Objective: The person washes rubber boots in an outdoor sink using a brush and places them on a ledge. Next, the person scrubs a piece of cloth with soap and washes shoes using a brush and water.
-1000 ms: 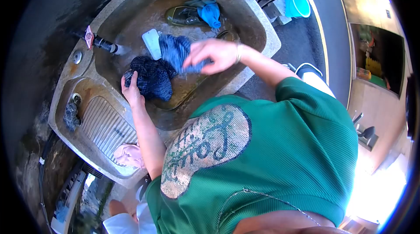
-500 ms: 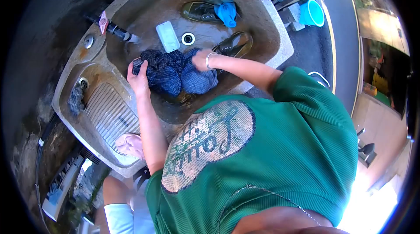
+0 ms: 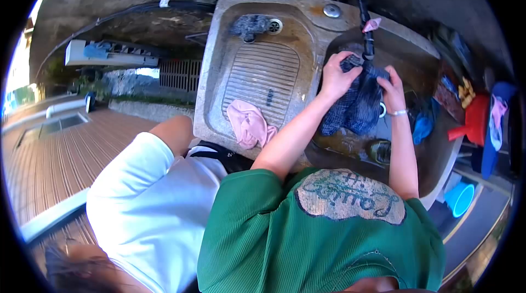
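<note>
A dark blue checked cloth [image 3: 356, 104] hangs between my two hands over the deep basin of a stone sink [image 3: 211, 63], just below the black tap [image 3: 367, 44]. My left hand [image 3: 341, 75] grips its bunched upper left edge. My right hand [image 3: 392, 91], with a bracelet at the wrist, pinches the upper right edge. Under and beside the cloth, a dark shoe [image 3: 379, 151] lies in the basin, with a blue glove [image 3: 422, 127] to its right. The water stream is hidden behind the cloth.
A ribbed washboard [image 3: 263, 76] with a pink cloth [image 3: 246, 123] and a grey furry cloth [image 3: 250, 27] fills the left basin. Another person in a white shirt [image 3: 159, 205] stands close on my left. A red scoop [image 3: 475, 123] and a turquoise bucket [image 3: 459, 199] are at the right.
The view has turned toward the left, showing more of the person in white. My right hand has gone from the bunched cloth to its upper edge, and the cloth is now raised near the tap.
</note>
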The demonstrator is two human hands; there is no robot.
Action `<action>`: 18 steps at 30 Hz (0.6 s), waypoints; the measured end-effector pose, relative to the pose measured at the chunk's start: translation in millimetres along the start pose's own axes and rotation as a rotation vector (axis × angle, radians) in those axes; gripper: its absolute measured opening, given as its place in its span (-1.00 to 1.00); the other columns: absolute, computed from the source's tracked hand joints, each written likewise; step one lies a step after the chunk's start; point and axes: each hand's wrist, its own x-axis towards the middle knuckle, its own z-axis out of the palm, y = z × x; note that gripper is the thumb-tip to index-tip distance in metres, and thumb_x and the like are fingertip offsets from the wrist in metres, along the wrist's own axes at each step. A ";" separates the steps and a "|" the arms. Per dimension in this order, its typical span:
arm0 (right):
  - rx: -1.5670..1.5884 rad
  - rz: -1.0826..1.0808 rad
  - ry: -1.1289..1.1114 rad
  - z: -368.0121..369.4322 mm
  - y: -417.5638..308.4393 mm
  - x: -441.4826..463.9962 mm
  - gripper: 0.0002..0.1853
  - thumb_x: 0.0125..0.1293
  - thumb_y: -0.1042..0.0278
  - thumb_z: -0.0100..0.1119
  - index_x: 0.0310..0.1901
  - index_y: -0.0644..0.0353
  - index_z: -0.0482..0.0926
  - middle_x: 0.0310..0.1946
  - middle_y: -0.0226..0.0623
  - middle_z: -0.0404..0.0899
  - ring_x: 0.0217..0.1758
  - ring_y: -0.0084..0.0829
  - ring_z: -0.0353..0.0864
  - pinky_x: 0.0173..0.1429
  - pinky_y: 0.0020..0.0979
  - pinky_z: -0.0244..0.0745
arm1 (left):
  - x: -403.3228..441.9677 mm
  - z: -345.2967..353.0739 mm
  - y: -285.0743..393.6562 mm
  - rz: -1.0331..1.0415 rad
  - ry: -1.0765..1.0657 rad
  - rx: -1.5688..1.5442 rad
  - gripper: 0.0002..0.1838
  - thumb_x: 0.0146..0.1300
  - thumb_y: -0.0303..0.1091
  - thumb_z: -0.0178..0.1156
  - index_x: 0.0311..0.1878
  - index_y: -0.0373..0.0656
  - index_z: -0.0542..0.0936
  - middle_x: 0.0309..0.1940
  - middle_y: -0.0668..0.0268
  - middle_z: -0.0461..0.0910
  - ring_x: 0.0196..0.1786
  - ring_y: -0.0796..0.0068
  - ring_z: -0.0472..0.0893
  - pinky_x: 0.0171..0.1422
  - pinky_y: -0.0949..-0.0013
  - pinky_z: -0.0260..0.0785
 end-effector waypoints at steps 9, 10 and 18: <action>0.724 0.366 0.110 24.4 107.3 64.7 -0.60 0.39 0.25 -0.03 0.20 0.20 0.39 0.08 -0.22 0.53 0.17 -0.27 0.49 0.35 -0.25 0.30 | 5.5 31.7 -68.7 -0.207 -0.065 0.264 0.01 -0.35 -0.07 0.55 0.23 -0.24 0.31 0.03 -0.07 0.32 0.15 -0.06 0.37 0.31 0.16 0.26; 0.689 0.315 0.072 28.4 101.1 57.4 -0.54 0.44 0.11 -0.16 0.24 0.21 0.35 0.18 -0.18 0.47 0.24 -0.25 0.45 0.39 -0.22 0.26 | 4.0 28.5 -66.6 -0.189 -0.048 0.245 0.04 -0.38 -0.08 0.57 0.24 -0.23 0.29 0.04 -0.07 0.31 0.15 -0.07 0.37 0.33 0.16 0.25; 0.659 0.349 -0.171 -7.4 94.5 47.1 -0.52 0.41 0.00 -0.11 0.23 0.09 0.40 0.12 -0.26 0.50 0.09 -0.39 0.49 0.19 -0.32 0.35 | 0.4 30.8 -60.1 0.097 0.091 0.350 -0.55 -0.25 -0.29 0.49 -0.22 -0.17 0.57 -0.26 0.07 0.46 -0.16 0.00 0.56 -0.04 0.13 0.45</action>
